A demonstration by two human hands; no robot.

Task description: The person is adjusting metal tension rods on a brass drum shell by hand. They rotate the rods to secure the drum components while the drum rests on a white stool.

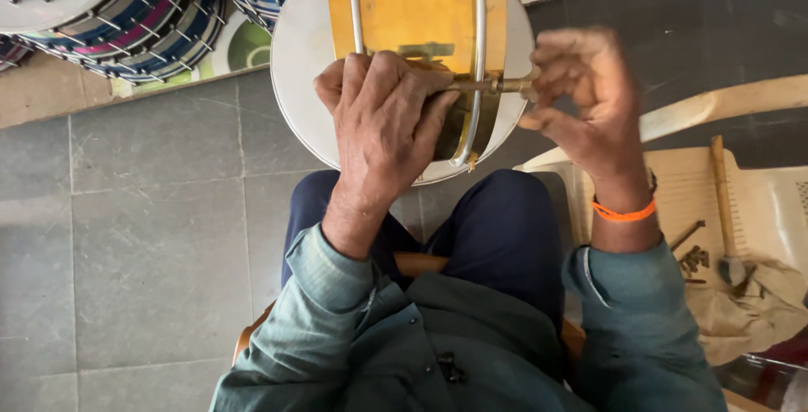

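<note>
Single head-worn view, straight down, close over lap, drum (421, 8) and floor (151, 235).

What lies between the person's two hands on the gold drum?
In the head view, a short brass tension bolt spans the gap: the left hand grips its inner end against the gold drum, and the right hand's fingers meet its outer end.

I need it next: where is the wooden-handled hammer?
The wooden-handled hammer lies on the cream plastic chair at the right of the head view, beside the crumpled cloth.
</note>
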